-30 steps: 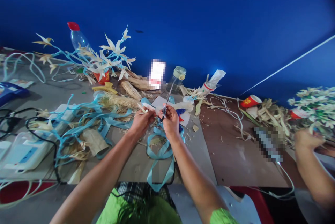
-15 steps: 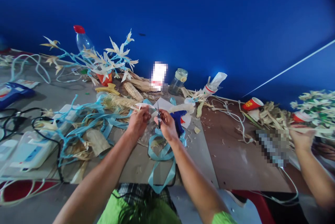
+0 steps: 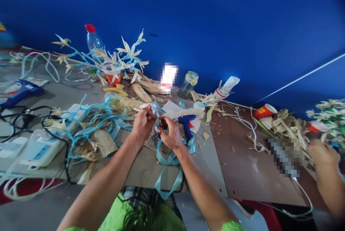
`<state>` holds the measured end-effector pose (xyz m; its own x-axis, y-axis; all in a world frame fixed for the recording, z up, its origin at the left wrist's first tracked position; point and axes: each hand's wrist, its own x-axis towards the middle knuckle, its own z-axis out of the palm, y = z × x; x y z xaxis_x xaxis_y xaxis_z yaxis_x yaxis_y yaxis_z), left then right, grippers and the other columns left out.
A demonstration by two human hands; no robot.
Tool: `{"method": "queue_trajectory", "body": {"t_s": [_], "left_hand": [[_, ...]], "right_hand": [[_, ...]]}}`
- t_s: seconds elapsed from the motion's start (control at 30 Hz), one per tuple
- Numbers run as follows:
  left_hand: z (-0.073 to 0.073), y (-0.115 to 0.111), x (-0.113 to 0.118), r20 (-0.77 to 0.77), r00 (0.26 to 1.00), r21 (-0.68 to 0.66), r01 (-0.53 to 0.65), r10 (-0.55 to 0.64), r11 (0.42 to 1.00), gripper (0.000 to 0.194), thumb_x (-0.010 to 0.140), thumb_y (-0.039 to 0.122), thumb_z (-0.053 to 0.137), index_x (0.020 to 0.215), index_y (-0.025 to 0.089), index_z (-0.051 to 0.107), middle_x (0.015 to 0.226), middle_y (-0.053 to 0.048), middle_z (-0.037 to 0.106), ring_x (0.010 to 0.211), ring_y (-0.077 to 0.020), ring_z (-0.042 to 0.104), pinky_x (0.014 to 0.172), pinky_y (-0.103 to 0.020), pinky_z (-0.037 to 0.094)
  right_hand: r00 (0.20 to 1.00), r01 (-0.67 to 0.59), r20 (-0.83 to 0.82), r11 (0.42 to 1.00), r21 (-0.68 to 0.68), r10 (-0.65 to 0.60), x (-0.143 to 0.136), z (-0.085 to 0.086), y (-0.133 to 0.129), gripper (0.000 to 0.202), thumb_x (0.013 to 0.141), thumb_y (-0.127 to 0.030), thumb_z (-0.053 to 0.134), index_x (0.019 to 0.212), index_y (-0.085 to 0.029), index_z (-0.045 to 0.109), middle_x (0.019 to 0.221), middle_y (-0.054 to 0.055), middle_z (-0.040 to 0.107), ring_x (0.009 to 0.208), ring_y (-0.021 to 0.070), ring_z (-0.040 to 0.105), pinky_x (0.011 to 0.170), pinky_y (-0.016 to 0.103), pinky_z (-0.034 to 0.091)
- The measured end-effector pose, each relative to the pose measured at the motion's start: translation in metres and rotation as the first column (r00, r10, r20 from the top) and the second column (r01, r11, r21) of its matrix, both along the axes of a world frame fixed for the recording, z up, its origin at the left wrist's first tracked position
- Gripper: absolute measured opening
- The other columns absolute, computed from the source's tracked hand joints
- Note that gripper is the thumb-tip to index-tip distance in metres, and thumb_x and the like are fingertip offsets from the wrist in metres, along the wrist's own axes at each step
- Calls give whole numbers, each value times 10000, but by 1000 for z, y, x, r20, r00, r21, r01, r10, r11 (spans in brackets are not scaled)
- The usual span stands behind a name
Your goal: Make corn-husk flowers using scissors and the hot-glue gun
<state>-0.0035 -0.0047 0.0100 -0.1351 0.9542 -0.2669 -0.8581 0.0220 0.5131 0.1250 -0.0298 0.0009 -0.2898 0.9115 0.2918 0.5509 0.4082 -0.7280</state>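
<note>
Over the table's middle, my left hand [image 3: 143,123] is closed, pinching a pale strip of corn husk [image 3: 146,106] at its fingertips. My right hand [image 3: 170,134] has its fingers in the handles of small scissors [image 3: 156,113], whose blades point up beside the husk. Just right of that hand lies a blue glue gun [image 3: 186,121]. Light blue ribbon [image 3: 169,180] loops below my hands to the table's front edge. Left of my hands are blue-wrapped stems [image 3: 78,130] with husk flowers. Whether the blades touch the husk, I cannot tell.
Behind stand a red cup [image 3: 112,79] of husk flowers, a corn cob [image 3: 141,92], a glass jar [image 3: 189,83] and a tissue-filled cup [image 3: 219,94]. A white power strip [image 3: 40,152] and cords lie left. At right, another person's hand [image 3: 323,153] is near husk scraps [image 3: 288,125].
The scissors in my right hand have turned and moved slightly, and that hand's fingers are more spread. My left hand keeps the husk. The view has shifted a little; the other person's hand moved nearer.
</note>
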Motion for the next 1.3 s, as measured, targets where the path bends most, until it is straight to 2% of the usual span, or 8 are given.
{"method": "queue_trajectory", "body": {"t_s": [0.13, 0.27, 0.57, 0.7, 0.83, 0.97, 1.1, 1.3], "left_hand": [[0, -2, 5, -26, 999, -15, 26, -27, 1000, 218, 661, 201, 711, 641, 150, 500, 504, 75, 421, 398, -24, 346, 458, -178, 355], [3, -4, 8, -45, 997, -10, 62, -62, 998, 236, 654, 215, 719, 640, 150, 492, 504, 73, 422, 395, -24, 346, 428, -175, 321], [7, -5, 8, -55, 995, -57, 83, -86, 995, 274, 671, 236, 715, 642, 170, 450, 485, 74, 403, 391, -40, 373, 426, -191, 328], [5, -5, 8, -40, 996, -39, 82, -83, 996, 276, 659, 225, 721, 633, 166, 452, 496, 74, 407, 398, -34, 362, 438, -186, 342], [1, -4, 7, -35, 998, 1, 53, -53, 999, 252, 640, 228, 730, 637, 151, 491, 519, 71, 428, 410, -26, 358, 471, -188, 367], [-3, -1, 5, -182, 983, 5, 0, 1, 1000, 268, 606, 239, 754, 622, 150, 502, 522, 69, 441, 407, -23, 334, 459, -191, 335], [-4, 0, 5, -380, 922, 40, -62, 73, 997, 269, 602, 271, 755, 605, 153, 514, 537, 51, 462, 445, -40, 373, 435, -195, 276], [-3, -2, 6, -547, 831, 142, -24, 98, 990, 262, 678, 308, 693, 559, 161, 512, 502, 42, 434, 454, -56, 351, 439, -203, 261]], "right_hand": [[1000, 19, 9, 997, 75, -20, 0, -4, 2, 335, 738, -198, 574, 1071, -168, 562, 917, 74, 691, 849, 203, 640, 872, 343, 438], [1000, 25, 0, 996, 89, -25, 1, -9, 4, 321, 755, -203, 576, 1075, -178, 559, 974, 86, 691, 887, 215, 640, 871, 351, 451], [999, 42, -28, 994, 99, -40, 1, -9, 5, 321, 746, -142, 570, 1066, -166, 570, 960, 95, 697, 881, 218, 647, 860, 358, 470], [999, 44, -22, 996, 72, -43, 2, -8, 6, 327, 750, -127, 563, 1074, -171, 578, 959, 88, 699, 895, 208, 647, 871, 352, 467], [997, 70, -30, 997, 22, -69, 3, -7, 7, 316, 752, -133, 555, 1060, -172, 613, 903, 69, 711, 826, 192, 658, 837, 328, 487], [986, 135, -94, 990, -43, -139, 6, -6, 10, 318, 780, -197, 550, 1089, -185, 623, 965, 69, 711, 859, 193, 664, 812, 307, 509], [977, 169, -122, 985, -42, -173, 11, -5, 13, 344, 811, -258, 536, 1136, -166, 602, 1078, 95, 684, 985, 202, 642, 880, 314, 489], [976, 213, 37, 977, -5, -213, 17, 0, 15, 362, 841, -266, 489, 1170, -144, 576, 1057, 119, 681, 966, 211, 643, 846, 300, 485]]}}
